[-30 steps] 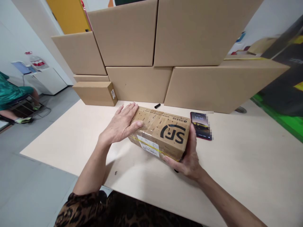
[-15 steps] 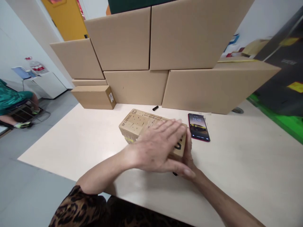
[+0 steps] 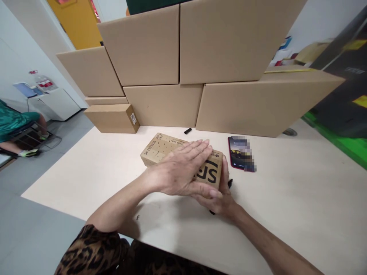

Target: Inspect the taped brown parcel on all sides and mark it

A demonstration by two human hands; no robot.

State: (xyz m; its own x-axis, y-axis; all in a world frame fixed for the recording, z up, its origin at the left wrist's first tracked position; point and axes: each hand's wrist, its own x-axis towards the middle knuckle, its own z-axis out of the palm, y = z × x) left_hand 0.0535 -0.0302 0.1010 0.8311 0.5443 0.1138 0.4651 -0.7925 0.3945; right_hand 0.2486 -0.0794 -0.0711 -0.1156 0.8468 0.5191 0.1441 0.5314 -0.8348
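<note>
A small brown cardboard box (image 3: 157,149) with black "SF EXPRESS" print lies on the white table (image 3: 281,214). My left hand (image 3: 180,168) rests flat across its top, fingers stretched out and the thumb reaching over the near side. At the box's right end, my right hand (image 3: 223,198) wraps round the side and lower edge, its fingers partly hidden by the box and my left hand. Small black pieces (image 3: 230,183) show beside my right hand; I cannot make out what they are.
A phone (image 3: 240,154) lies right of the box. Behind it are a small black object (image 3: 187,131), a long closed carton (image 3: 110,119) and a wall of stacked large cartons (image 3: 160,105). A seated person in green (image 3: 13,120) is at the far left.
My left hand has slid slightly left and toward me over the box, uncovering large black letters at its right end. The box has shifted slightly left. More black shows beside my right hand.
</note>
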